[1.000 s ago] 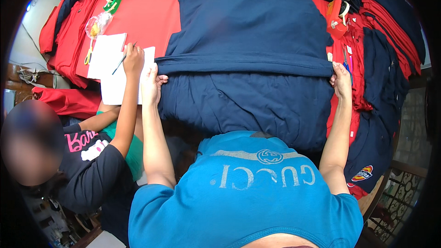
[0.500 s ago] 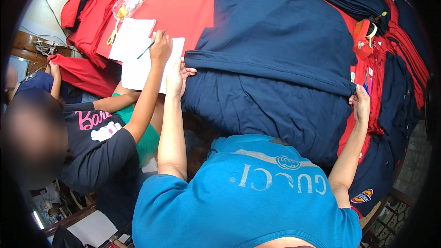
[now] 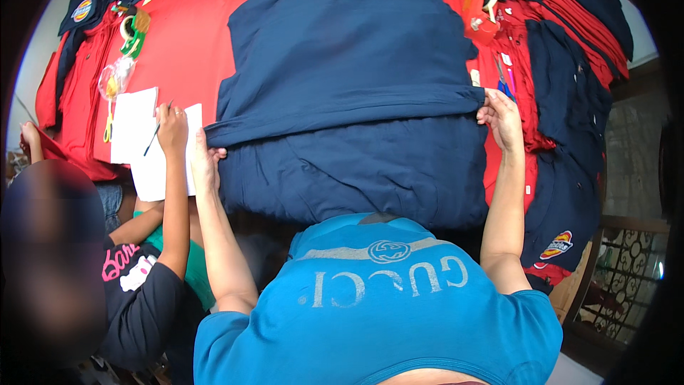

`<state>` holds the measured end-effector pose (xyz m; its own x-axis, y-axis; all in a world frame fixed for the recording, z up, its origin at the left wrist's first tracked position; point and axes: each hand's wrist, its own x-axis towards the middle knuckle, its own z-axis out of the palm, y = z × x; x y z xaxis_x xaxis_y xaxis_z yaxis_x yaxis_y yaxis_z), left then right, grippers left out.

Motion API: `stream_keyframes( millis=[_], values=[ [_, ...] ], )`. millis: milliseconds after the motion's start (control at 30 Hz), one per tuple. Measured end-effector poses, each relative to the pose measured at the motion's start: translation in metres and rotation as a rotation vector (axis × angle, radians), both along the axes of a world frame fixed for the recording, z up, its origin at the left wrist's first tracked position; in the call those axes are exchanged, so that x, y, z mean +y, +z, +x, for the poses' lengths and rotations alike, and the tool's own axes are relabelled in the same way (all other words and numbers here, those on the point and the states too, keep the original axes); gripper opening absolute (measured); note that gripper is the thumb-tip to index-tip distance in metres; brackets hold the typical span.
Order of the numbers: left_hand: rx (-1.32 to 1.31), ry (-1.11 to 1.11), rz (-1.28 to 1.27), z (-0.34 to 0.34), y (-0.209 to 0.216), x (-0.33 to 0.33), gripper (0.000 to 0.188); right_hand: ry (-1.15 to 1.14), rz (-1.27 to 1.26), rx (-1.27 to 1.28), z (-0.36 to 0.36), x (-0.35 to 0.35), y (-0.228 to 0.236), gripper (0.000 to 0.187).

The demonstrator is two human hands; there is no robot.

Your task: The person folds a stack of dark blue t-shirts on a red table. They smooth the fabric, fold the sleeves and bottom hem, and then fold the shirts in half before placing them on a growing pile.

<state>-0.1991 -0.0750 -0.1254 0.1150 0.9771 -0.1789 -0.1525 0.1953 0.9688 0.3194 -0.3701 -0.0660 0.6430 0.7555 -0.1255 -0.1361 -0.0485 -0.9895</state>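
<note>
A large navy cloth piece, seemingly a garment (image 3: 349, 36), lies spread across the table, with a long folded edge running across it. My left hand (image 3: 206, 162) pinches that folded edge at its left end, beside white paper. At the right end, my right hand (image 3: 503, 120) holds the same edge between thumb and fingers. Below the fold, more navy cloth (image 3: 356, 171) lies wrinkled and reaches down near my blue shirt. The edge is stretched fairly straight between my two hands.
On the left, another person's hand (image 3: 171, 130) holds a pen over white sheets (image 3: 134, 125). Beyond are yellow-handled scissors (image 3: 108, 127) and a green tape dispenser (image 3: 134, 34). A red tape dispenser (image 3: 481, 18), blue-handled scissors (image 3: 506, 90) and piled red and navy garments (image 3: 570, 93) lie right.
My view has turned, so the folded edge, which sloped down to the right, now rises slightly to the right. Both my hands still hold its ends.
</note>
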Motion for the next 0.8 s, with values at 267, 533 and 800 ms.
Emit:
stream_keyframes(
  millis=[267, 533, 800],
  values=[
    [0.1, -0.09, 0.097, 0.006, 0.002, 0.0, 0.027, -0.014, -0.036, -0.062, -0.006, 0.002, 0.004, 0.024],
    [-0.177, -0.17, 0.096, -0.015, -0.002, -0.007, 0.011, 0.168, -0.13, -0.244, -0.014, -0.009, 0.014, 0.022],
    [0.416, -0.381, 0.33, -0.03, 0.042, -0.036, 0.005, 0.392, -0.46, -0.72, -0.041, -0.023, 0.063, 0.017]
  ],
)
